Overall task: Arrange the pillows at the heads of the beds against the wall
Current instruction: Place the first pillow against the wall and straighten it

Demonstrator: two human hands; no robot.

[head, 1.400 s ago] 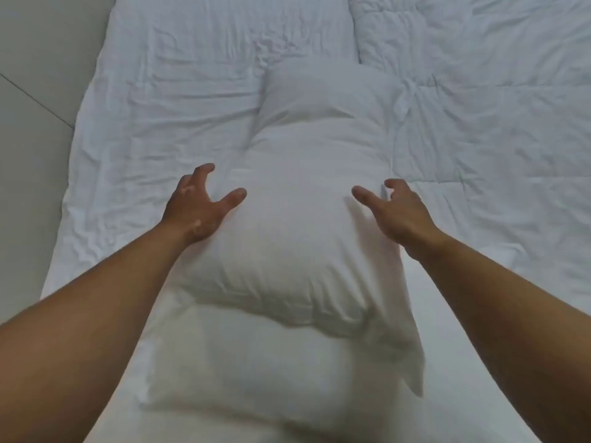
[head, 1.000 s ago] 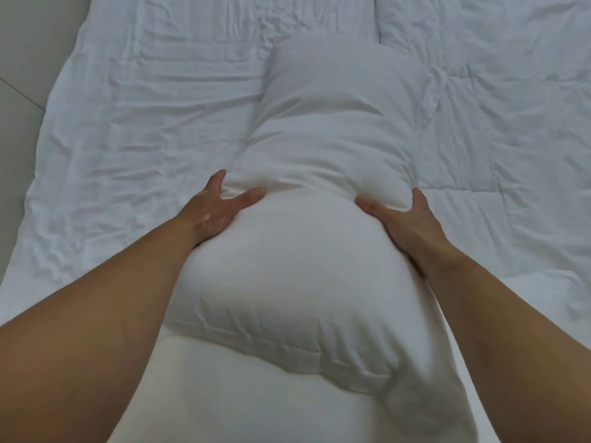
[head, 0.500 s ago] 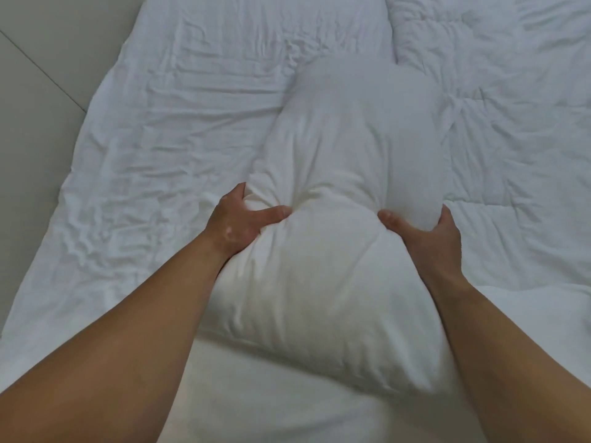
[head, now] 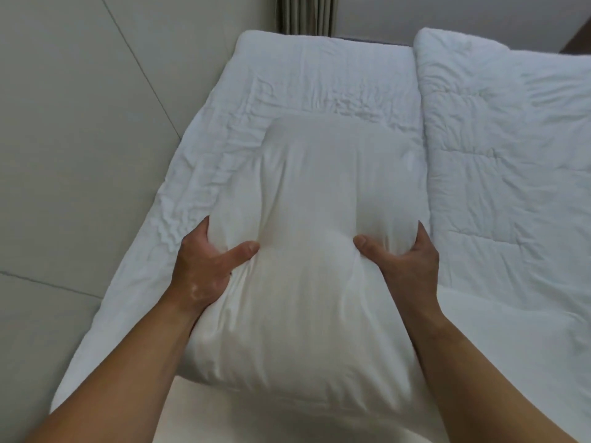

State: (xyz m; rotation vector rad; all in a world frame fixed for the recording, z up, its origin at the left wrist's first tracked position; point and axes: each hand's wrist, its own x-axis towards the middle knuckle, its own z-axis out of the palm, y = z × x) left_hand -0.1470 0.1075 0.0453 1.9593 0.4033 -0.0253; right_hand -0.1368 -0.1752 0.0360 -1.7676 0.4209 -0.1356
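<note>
A long white pillow lies lengthwise over the left bed, its far end pointing toward the wall. My left hand grips its left side and my right hand grips its right side, thumbs pressed into the top and fingers tucked under. The pillow is pinched at the middle and its near half looks raised off the bed. Beneath its near end lies a second white pillow, mostly hidden.
A second bed with a white quilted duvet lies directly to the right, touching the left one. Pale tiled floor runs along the left. Beyond the beds' far ends stand a striped curtain and the wall.
My hands went from hovering open beside the pillow to gripping its sides. The pillow has bunched at the middle and come up, and my view has tilted up to show the wall and curtain.
</note>
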